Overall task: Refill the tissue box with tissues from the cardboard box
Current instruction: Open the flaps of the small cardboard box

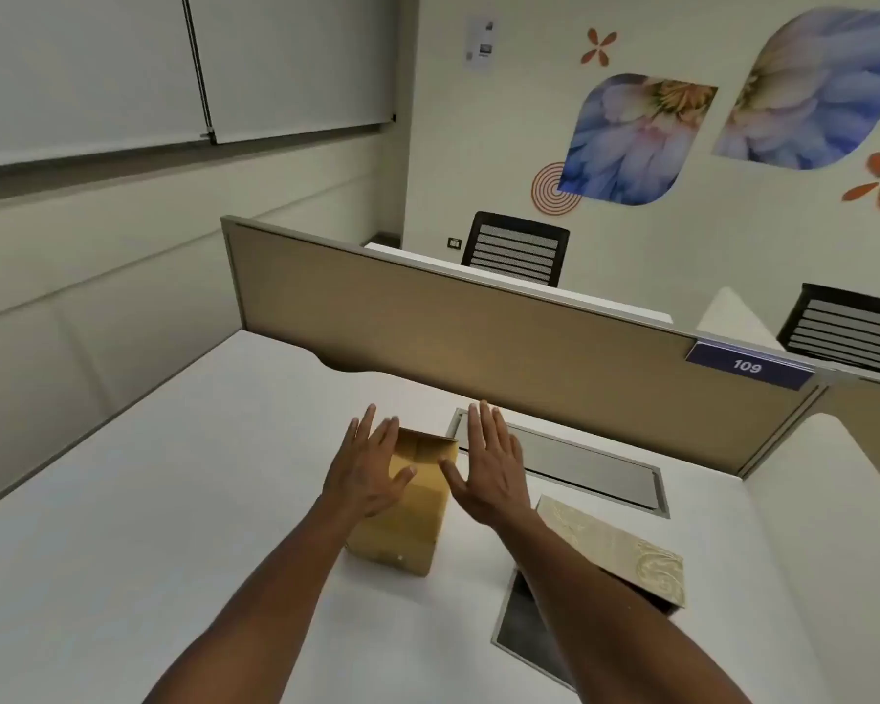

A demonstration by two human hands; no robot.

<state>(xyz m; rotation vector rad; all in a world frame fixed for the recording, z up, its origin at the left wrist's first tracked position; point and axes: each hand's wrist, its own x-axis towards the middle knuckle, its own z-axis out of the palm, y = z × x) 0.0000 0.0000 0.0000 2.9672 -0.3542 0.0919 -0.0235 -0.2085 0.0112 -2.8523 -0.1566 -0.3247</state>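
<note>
A small brown cardboard box [411,525] stands on the white desk [138,541], its top flaps closed. My left hand [369,467] hovers over the box's left side, palm down, fingers spread. My right hand [489,467] is held flat just right of the box top, fingers apart, holding nothing. To the right lies the tissue box [616,546], beige with a pale leaf pattern; my right forearm crosses its near left corner. No tissues are visible.
A tan partition [478,358] with a "109" label [748,367] walls the desk's far side. A grey cable hatch [585,462] sits behind the boxes, and an open dark cutout [522,622] lies under my right forearm. Two black chairs stand beyond the partition.
</note>
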